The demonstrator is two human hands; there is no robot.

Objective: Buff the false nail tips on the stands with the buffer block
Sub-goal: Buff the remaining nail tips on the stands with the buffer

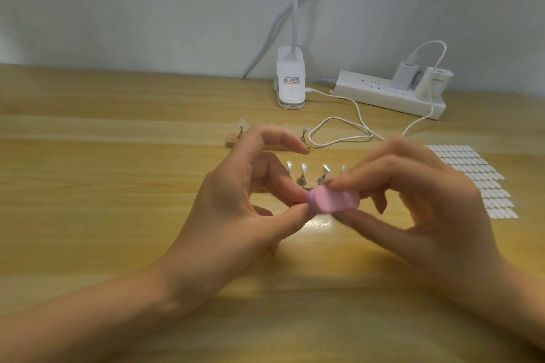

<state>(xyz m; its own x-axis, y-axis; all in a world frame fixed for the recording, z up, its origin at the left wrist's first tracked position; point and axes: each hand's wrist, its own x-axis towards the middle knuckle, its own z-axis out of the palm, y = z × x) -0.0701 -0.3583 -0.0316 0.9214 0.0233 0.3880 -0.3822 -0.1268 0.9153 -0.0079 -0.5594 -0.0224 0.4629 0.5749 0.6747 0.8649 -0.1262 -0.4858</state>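
Light and spongy by the look, the buffer block (333,200) is pinched at six o'clock of the nail tips (303,168), left hand (236,203) on its nine-o'clock end, right hand (413,194) sensibly across its sides.

pink buffer block (334,200) — purple edge | white power strip (389,94) | wood-grain table (118,156)

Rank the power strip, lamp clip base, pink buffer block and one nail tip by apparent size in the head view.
1. power strip
2-3. lamp clip base and pink buffer block look alike; the block is nearer, so unranked
4. nail tip
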